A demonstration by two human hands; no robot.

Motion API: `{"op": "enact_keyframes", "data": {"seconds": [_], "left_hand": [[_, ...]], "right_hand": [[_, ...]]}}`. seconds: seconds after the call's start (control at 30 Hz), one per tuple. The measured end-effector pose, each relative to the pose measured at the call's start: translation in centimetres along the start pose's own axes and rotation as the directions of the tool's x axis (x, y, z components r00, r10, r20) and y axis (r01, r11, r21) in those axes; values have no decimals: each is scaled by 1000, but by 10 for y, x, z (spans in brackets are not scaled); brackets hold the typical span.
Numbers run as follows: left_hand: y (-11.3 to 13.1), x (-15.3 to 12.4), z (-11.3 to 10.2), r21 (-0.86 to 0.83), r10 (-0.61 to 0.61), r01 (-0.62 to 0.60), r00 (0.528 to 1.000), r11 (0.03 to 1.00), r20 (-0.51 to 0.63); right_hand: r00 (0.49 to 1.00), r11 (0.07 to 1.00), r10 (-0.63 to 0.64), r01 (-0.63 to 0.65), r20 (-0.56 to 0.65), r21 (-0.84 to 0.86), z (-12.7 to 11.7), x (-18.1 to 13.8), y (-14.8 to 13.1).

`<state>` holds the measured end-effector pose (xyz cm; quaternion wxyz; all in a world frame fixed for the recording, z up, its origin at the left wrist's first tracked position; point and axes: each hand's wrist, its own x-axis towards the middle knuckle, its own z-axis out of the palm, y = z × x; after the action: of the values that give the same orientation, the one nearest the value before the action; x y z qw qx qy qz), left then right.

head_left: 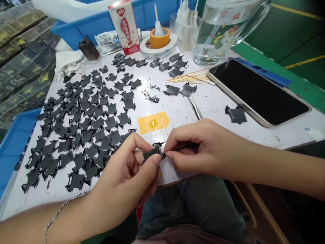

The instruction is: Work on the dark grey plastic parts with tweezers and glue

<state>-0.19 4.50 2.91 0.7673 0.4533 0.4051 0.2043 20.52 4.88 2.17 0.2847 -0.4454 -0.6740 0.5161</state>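
Just above the near edge of the counter [214, 108], a small black moulded piece [152, 153] with curled corner legs is pinched between the thumb and fingers of the left hand [124, 174]. The right hand [203, 150] comes in from the other side, its thumb and forefinger closed on a thin dark stick [181, 147], whose tip touches the piece's right edge. The hands are together, almost meeting around the piece. A chain bracelet [59, 211] circles the left wrist.

Behind the left hand, dozens of matching black pieces [110, 122] lie in loose rows across the white top. A strip of yellow tape [152, 122] with a yellow blob on it sits just beyond the hands, and a scatter of black crumbs [151, 96] lies farther back. Metal tweezers [195, 105] rest with their tip on one piece [188, 89], beside another piece [172, 90]. A lone piece [236, 114] lies to the right, near a smartphone [256, 91] lying face up. Wooden sticks [188, 78] lie by the phone, below a glass pitcher [218, 34] printed with a unicorn. At the back stand a drink carton [124, 27], a glue bottle [158, 23] in an orange tape roll [159, 39], and a wider white tape roll [149, 49]. Blue crates [15, 145] edge the counter on the left.
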Motion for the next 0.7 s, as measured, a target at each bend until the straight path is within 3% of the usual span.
{"op": "enact_keyframes", "data": {"seconds": [0.7], "left_hand": [[-2,-2,1,23,43,-43,999,999,2]], "right_hand": [[971,956,224,-235,78,173,-3,2,-12]]}}
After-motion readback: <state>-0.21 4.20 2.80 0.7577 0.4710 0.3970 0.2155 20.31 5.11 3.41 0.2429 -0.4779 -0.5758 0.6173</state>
